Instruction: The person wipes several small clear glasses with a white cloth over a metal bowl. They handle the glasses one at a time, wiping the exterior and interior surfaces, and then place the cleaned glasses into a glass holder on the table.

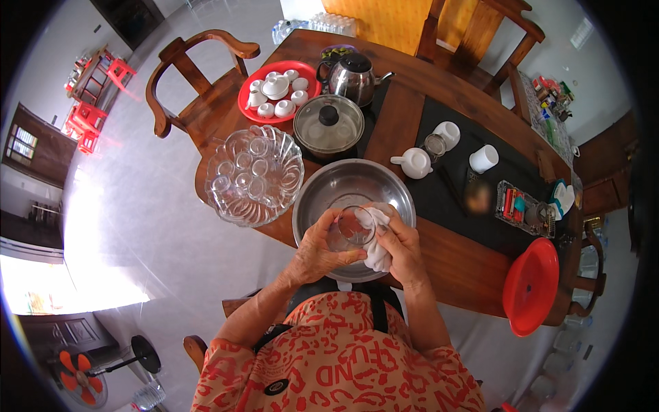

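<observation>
My left hand (317, 244) grips a clear glass cup (355, 225) over a wide steel basin (384, 180). In my right hand (403, 248) is a bunched white cloth (377, 255), pressed against the right side of the glass. The cup's round rim faces up toward me. Left of the basin stands a scalloped clear glass bowl (230, 214) with several small glasses (259, 167) in it. Just beyond the basin is a steel pot (301, 141) under a glass lid with a black knob (328, 115).
A red tray (248, 110) of white teacups lies at the back left, beside a steel kettle (353, 79). On the dark mat to the right are a white teapot (415, 163), white cups (484, 158) and a clear basket (508, 214). A red plastic basin (534, 285) overhangs the table's right edge.
</observation>
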`<move>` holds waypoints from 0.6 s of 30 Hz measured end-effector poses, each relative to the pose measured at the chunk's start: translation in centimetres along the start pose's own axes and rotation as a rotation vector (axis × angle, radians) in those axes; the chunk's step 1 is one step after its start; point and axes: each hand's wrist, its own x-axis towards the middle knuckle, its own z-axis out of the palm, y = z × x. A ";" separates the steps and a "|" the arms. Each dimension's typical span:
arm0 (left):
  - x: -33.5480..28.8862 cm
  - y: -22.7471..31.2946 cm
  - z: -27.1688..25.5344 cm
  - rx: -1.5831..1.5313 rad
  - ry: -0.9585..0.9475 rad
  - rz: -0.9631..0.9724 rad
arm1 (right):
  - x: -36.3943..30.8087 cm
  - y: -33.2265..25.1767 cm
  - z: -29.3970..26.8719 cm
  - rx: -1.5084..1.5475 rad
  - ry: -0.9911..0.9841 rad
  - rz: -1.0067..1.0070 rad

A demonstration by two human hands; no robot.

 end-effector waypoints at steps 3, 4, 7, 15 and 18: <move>-0.1 0.1 -0.3 -0.013 0.050 0.010 | -0.8 0.0 -0.5 -0.175 -0.080 -0.091; 0.0 0.0 -0.6 -0.023 0.085 0.024 | -1.0 0.0 -0.7 -0.220 -0.107 -0.111; 0.2 0.9 -1.4 0.105 0.100 0.053 | -1.4 -1.0 -1.2 -0.160 -0.044 0.013; 0.2 1.8 -0.5 0.393 -0.022 0.191 | 2.0 -2.7 -0.3 -0.589 -0.222 -0.326; 0.1 1.7 -0.6 0.515 0.052 0.336 | 1.7 -2.1 -0.6 -0.499 -0.204 -0.247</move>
